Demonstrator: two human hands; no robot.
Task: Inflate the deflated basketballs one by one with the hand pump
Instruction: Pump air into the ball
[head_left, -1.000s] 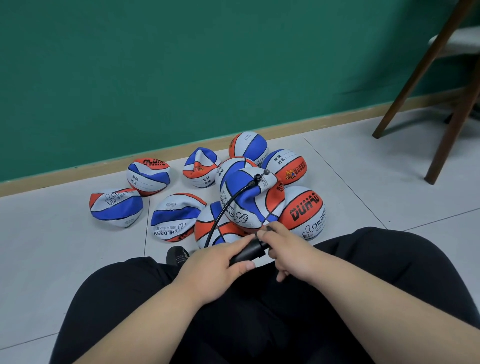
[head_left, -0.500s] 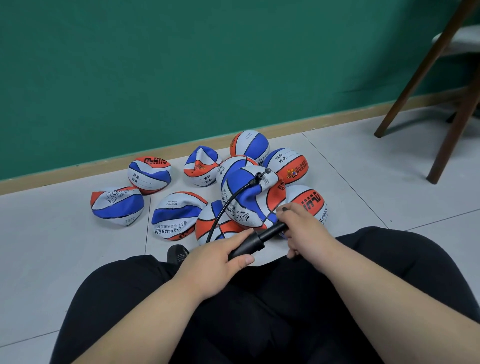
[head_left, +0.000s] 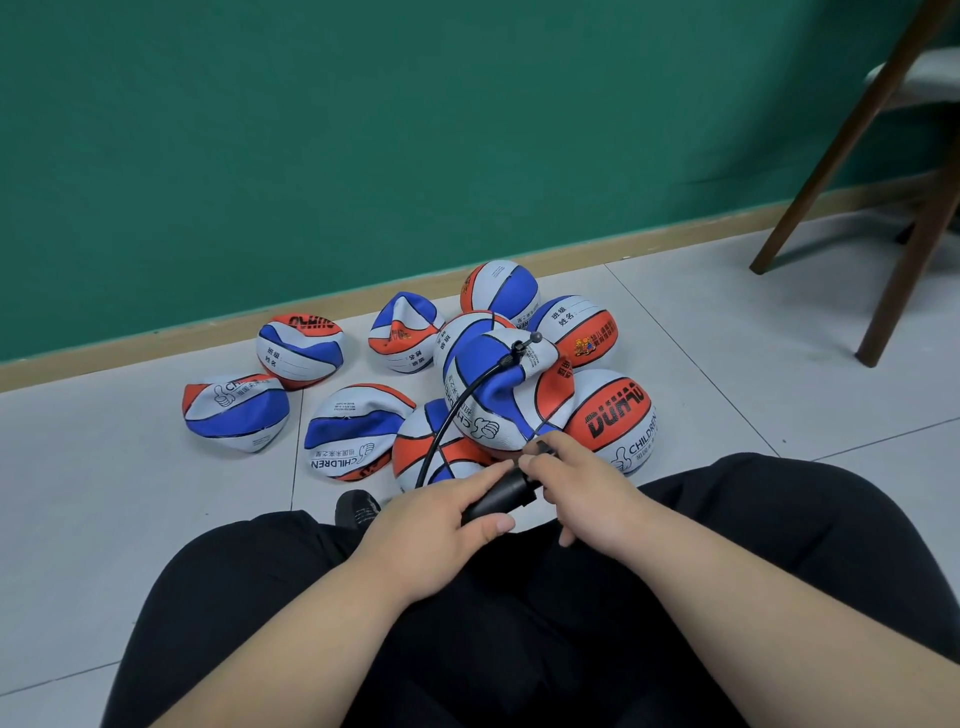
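Note:
Several red, white and blue basketballs lie in a heap on the tiled floor in front of my knees. A partly collapsed ball (head_left: 511, 397) sits on top of the heap with the pump's black hose (head_left: 457, 410) plugged into its valve. My left hand (head_left: 431, 525) grips the barrel of the black hand pump (head_left: 501, 493). My right hand (head_left: 576, 493) grips the pump's handle, pushed in close against the barrel. A rounder ball (head_left: 615, 421) lies at the right of the heap.
A green wall with a wooden skirting board (head_left: 363, 306) runs behind the balls. Dark wooden chair legs (head_left: 904, 291) stand at the right. My legs in black trousers (head_left: 519, 623) fill the lower view, and a black shoe (head_left: 356, 508) shows by the balls.
My right hand pulled the pump handle out to the right, then pushed it back in against the barrel. My left hand stayed on the barrel.

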